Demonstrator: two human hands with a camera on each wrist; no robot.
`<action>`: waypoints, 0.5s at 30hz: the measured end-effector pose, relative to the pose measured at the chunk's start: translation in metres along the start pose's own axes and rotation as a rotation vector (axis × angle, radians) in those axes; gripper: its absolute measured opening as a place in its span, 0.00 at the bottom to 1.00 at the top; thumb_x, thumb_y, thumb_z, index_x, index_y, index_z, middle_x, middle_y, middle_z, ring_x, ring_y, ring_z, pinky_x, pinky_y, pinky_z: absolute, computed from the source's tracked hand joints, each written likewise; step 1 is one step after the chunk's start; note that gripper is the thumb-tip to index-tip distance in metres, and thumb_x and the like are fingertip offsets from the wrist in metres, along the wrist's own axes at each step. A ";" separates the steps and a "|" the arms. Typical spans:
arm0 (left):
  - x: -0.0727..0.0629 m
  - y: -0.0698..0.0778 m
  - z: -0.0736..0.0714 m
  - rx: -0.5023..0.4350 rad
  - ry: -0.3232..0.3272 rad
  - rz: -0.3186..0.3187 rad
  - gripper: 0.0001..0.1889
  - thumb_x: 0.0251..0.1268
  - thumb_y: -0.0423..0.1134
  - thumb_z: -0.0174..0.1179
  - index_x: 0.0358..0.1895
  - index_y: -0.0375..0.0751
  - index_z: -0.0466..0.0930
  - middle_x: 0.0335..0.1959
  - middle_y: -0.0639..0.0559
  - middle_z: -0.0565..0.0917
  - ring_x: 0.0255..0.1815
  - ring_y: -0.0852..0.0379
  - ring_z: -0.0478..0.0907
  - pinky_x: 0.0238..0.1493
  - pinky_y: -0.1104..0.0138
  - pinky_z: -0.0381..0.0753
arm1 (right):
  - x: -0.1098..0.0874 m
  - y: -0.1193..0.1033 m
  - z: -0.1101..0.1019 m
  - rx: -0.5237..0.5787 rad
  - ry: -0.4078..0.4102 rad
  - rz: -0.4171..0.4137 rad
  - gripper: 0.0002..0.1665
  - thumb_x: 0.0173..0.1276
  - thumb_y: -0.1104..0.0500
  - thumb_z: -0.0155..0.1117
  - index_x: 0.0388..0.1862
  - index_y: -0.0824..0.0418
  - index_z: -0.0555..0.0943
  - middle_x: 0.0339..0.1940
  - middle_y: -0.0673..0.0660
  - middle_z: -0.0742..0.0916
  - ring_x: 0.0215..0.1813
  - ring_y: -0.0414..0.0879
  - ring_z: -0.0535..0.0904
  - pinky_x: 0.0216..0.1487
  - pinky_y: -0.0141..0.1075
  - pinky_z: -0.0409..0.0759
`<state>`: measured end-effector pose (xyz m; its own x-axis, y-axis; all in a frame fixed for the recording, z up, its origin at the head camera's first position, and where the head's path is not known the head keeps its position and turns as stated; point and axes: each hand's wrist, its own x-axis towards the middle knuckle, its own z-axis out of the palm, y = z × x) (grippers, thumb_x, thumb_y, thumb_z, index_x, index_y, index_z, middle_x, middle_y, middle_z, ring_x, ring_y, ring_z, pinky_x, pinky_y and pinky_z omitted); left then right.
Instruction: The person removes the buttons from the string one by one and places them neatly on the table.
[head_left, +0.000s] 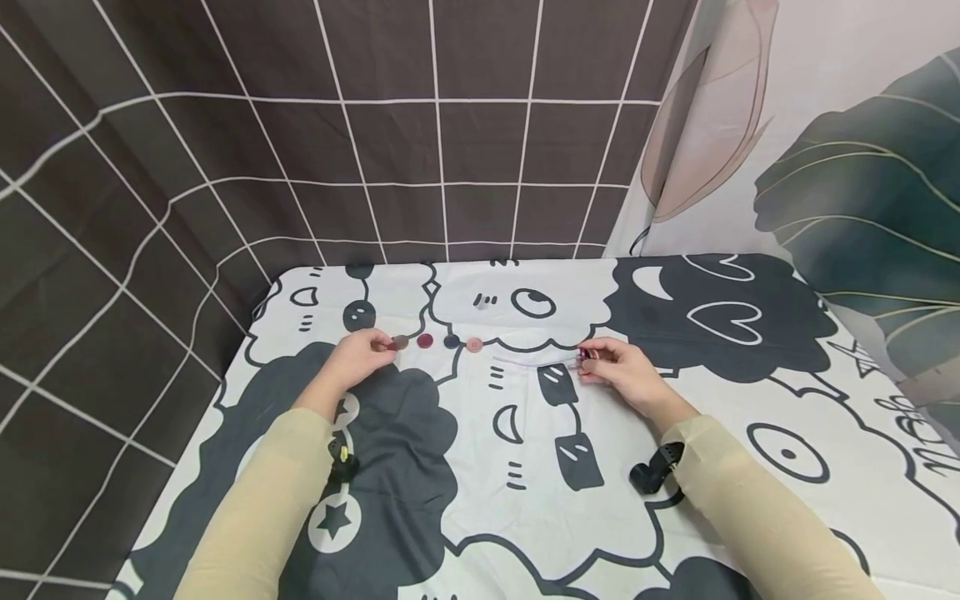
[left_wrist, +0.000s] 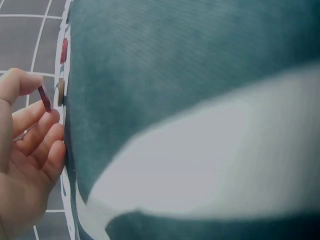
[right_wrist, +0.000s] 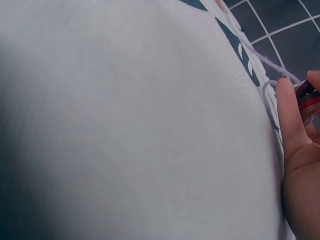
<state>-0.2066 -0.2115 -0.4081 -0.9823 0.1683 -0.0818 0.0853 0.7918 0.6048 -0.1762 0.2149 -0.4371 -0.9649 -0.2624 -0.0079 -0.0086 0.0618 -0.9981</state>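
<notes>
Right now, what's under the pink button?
The pink button lies on the patterned cloth, whose white-and-dark print shows around it. The patch directly beneath is covered, so what is printed there can't be seen.

Room between the forearms (head_left: 262, 500); beyond, buttons (head_left: 425, 341) and string (right_wrist: 269, 62) in the way

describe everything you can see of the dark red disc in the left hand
The dark red disc is thin, shows nearly edge-on in the left wrist view, and looks hard and smooth, perhaps plastic. Its face is turned away, so any holes can't be made out. The left hand pinches it between thumb and fingertip, tilted relative to the brown disc beside it; a gap shows between the two. In the head view it sits at the left end of the row.
</notes>
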 end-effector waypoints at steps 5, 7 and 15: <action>0.000 0.001 0.000 0.047 -0.026 0.024 0.16 0.57 0.40 0.58 0.45 0.31 0.79 0.39 0.41 0.82 0.41 0.46 0.78 0.46 0.55 0.75 | 0.000 0.000 0.000 0.000 -0.003 0.014 0.22 0.61 0.74 0.56 0.55 0.82 0.69 0.40 0.59 0.79 0.39 0.42 0.82 0.42 0.38 0.81; -0.001 0.001 0.000 0.058 -0.030 0.034 0.16 0.56 0.39 0.59 0.44 0.31 0.79 0.38 0.42 0.81 0.42 0.46 0.77 0.46 0.55 0.75 | -0.001 0.000 0.000 0.000 -0.006 0.021 0.22 0.62 0.74 0.56 0.55 0.81 0.69 0.40 0.59 0.78 0.40 0.41 0.82 0.43 0.38 0.81; 0.002 0.000 0.001 0.096 -0.051 0.058 0.13 0.56 0.39 0.61 0.41 0.33 0.80 0.36 0.43 0.80 0.40 0.48 0.77 0.45 0.55 0.75 | 0.001 0.000 0.000 0.000 -0.014 0.028 0.22 0.62 0.73 0.57 0.55 0.80 0.69 0.41 0.60 0.78 0.40 0.42 0.82 0.43 0.38 0.81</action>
<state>-0.2081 -0.2111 -0.4091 -0.9657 0.2434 -0.0909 0.1598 0.8322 0.5310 -0.1768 0.2148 -0.4370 -0.9610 -0.2742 -0.0370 0.0185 0.0696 -0.9974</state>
